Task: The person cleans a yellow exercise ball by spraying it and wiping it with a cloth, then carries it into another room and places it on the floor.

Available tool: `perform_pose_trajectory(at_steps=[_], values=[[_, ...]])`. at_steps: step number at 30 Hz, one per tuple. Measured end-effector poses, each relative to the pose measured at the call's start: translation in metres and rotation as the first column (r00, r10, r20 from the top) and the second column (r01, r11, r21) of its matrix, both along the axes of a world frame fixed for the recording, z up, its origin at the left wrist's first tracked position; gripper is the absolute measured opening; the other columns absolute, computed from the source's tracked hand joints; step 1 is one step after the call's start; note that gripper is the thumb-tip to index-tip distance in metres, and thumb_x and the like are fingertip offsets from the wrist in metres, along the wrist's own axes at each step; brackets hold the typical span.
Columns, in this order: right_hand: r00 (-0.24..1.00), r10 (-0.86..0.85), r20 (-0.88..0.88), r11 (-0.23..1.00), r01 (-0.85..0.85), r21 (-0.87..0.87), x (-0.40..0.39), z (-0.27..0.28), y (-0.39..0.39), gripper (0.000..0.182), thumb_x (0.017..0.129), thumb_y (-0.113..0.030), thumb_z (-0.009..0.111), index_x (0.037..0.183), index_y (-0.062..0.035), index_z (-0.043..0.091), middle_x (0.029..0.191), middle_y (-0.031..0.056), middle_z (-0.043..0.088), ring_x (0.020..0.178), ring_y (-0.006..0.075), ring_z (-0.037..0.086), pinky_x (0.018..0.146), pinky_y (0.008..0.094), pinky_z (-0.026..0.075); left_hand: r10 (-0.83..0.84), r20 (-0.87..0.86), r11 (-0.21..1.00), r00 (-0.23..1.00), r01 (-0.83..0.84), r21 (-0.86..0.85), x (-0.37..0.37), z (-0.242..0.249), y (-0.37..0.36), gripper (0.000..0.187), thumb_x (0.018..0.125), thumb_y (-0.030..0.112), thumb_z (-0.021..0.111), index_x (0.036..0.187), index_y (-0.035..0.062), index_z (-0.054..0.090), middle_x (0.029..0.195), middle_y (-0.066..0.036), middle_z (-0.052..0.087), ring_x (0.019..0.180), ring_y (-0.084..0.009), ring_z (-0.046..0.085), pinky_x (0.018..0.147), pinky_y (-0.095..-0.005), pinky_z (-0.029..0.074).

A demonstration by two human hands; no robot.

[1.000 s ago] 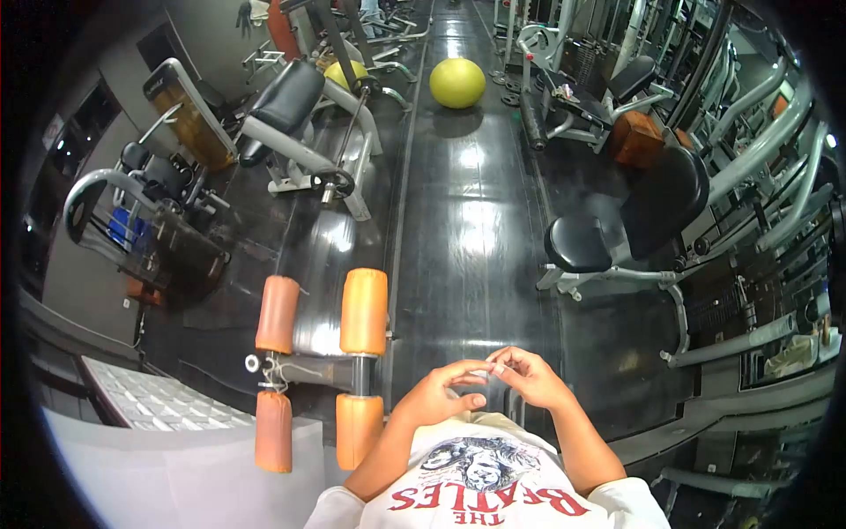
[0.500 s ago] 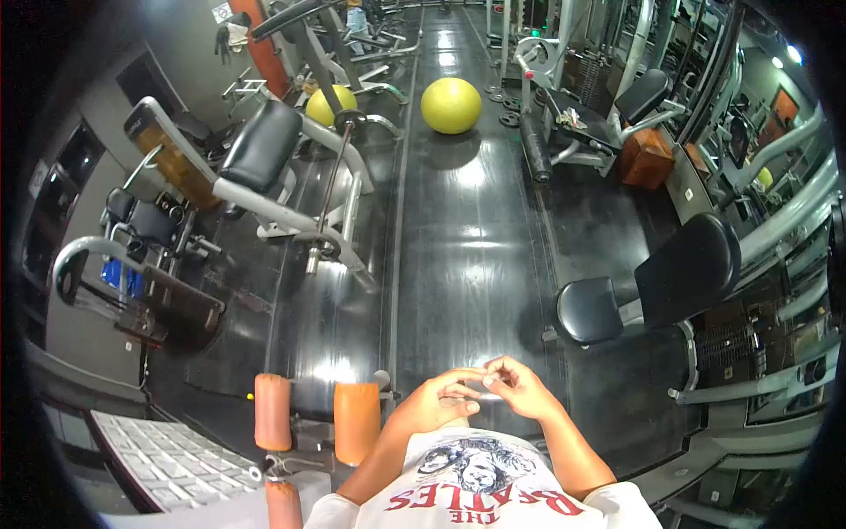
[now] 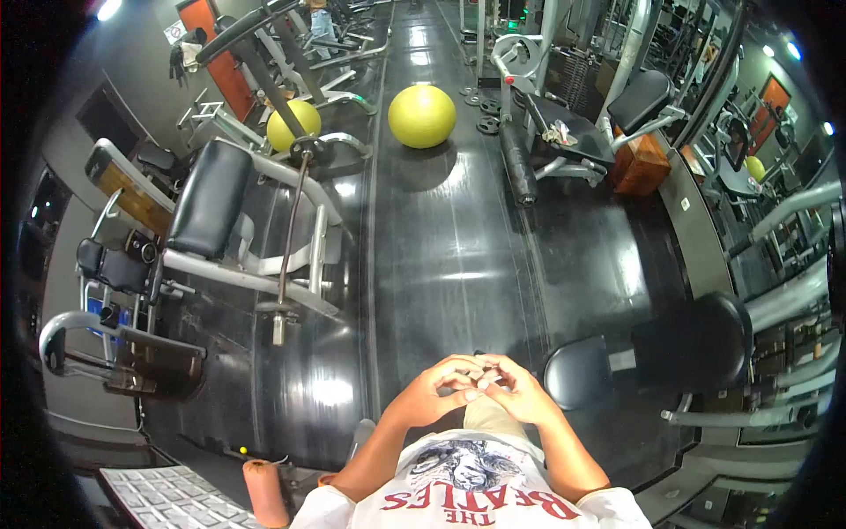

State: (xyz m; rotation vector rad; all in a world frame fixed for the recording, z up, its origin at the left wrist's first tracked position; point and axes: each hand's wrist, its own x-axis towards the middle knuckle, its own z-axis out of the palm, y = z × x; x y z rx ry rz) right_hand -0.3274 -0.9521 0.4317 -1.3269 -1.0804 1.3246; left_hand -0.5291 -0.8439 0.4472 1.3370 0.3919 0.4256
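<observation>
a: what can you read?
b: "the beatles", in red on the shirt. the letters stand upside down from the head view, with a dark print beside them.
a: any other writing?
b: a white sign on the wall at upper left, with what looks like a barred circle. any words on it are too small to read.
a: and the left hand?
b: half open, fingers bent, a gap between thumb and fingers. its fingertips meet those of the other hand.
a: so the right hand?
b: fingers curved inward, tips against the left's. whether they pinch something small, i can't tell.
a: where are the shirt and trousers?
b: the shirt is on the person, just below the hands in view, between the two forearms. the pale trousers show between it and the hands.
a: what's about them?
b: a black seat to the right, near the right hand. a yellow ball sits well ahead on the dark floor.
</observation>
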Motion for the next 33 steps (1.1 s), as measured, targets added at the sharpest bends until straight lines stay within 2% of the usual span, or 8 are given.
perform_pose_trajectory(at_steps=[3,6,9,12,16,23,29,33], values=[[0.999,0.014,0.05,1.0,-0.014,0.004,0.049,0.0,0.051,0.047,0.1,-0.014,0.069,0.144,-0.0078,0.055,0.114,0.0048,0.067,0.099,0.0125,0.065,0.088,0.029,0.053,0.017,-0.031,0.995,0.999,-0.02,-0.101,0.044,0.0,0.047,0.036,0.098,0.009,0.07,0.132,0.0026,0.06,0.144,-0.012,0.054,0.119,-0.0218,0.064,0.103,-0.0373,0.05],[0.999,0.016,0.037,1.0,-0.016,-0.006,0.1,0.011,0.103,0.044,0.1,-0.015,0.068,0.142,-0.0075,0.057,0.119,0.0051,0.066,0.102,0.0133,0.063,0.089,0.0293,0.053,0.041,-0.004,0.999,0.999,-0.041,-0.015,0.089,0.009,0.096,0.034,0.099,0.009,0.069,0.131,0.0023,0.06,0.144,-0.013,0.054,0.121,-0.0238,0.064,0.102,-0.0375,0.051],[0.993,0.07,0.092,0.997,-0.067,-0.031,0.146,0.02,0.159,0.041,0.103,-0.01,0.064,0.142,-0.0037,0.056,0.125,0.0054,0.066,0.111,0.0135,0.062,0.098,0.0315,0.051,0.076,0.027,0.996,0.997,-0.074,-0.047,0.13,0.004,0.143,0.034,0.097,0.007,0.07,0.129,0.0017,0.06,0.147,-0.012,0.05,0.116,-0.0235,0.066,0.098,-0.0357,0.054],[0.995,0.075,0.069,0.997,-0.075,0.004,0.176,0.02,0.206,0.04,0.103,-0.011,0.064,0.142,-0.0039,0.056,0.125,0.0058,0.066,0.113,0.0135,0.062,0.099,0.0318,0.05,0.095,0.003,0.994,0.995,-0.095,-0.058,0.158,0.004,0.181,0.034,0.097,0.007,0.071,0.129,0.0028,0.061,0.149,-0.012,0.048,0.114,-0.0222,0.067,0.099,-0.0357,0.055],[0.995,0.081,-0.054,0.997,-0.08,0.019,0.209,-0.01,0.266,0.05,0.101,-0.01,0.065,0.148,-0.0066,0.049,0.127,0.0083,0.066,0.108,0.0155,0.063,0.093,0.0327,0.053,0.115,-0.006,0.992,0.993,-0.115,-0.059,0.193,-0.004,0.243,0.035,0.097,0.011,0.072,0.13,0.0045,0.061,0.151,-0.011,0.047,0.114,-0.0208,0.066,0.098,-0.0364,0.055],[0.995,0.032,0.091,0.999,-0.036,0.036,0.243,0.009,0.404,0.065,0.099,-0.008,0.066,0.157,-0.0079,0.038,0.126,0.0136,0.065,0.108,0.0202,0.064,0.092,0.0353,0.053,0.147,-0.012,0.988,0.989,-0.147,-0.044,0.246,-0.014,0.38,0.036,0.097,0.011,0.073,0.13,0.0043,0.062,0.154,-0.011,0.045,0.116,-0.0199,0.067,0.103,-0.0374,0.051],[0.99,-0.022,0.139,0.998,0.015,0.053,0.295,0.032,0.506,0.067,0.099,-0.014,0.069,0.157,-0.0075,0.037,0.125,0.0139,0.066,0.108,0.0221,0.065,0.093,0.0382,0.054,0.033,-0.063,0.999,0.997,-0.034,-0.014,0.301,0.02,0.499,0.038,0.097,0.011,0.072,0.133,0.0037,0.061,0.158,-0.011,0.041,0.116,-0.0219,0.066,0.1,-0.0397,0.055],[0.983,-0.12,0.136,0.992,0.112,0.065,0.326,0.02,0.535,0.069,0.098,-0.019,0.071,0.157,-0.009,0.037,0.125,0.0119,0.067,0.106,0.0208,0.066,0.092,0.0382,0.054,-0.033,-0.05,0.998,0.998,0.03,-0.054,0.345,0.003,0.551,0.037,0.099,0.011,0.07,0.134,0.0037,0.061,0.158,-0.011,0.042,0.115,-0.0204,0.066,0.096,-0.0365,0.055]])
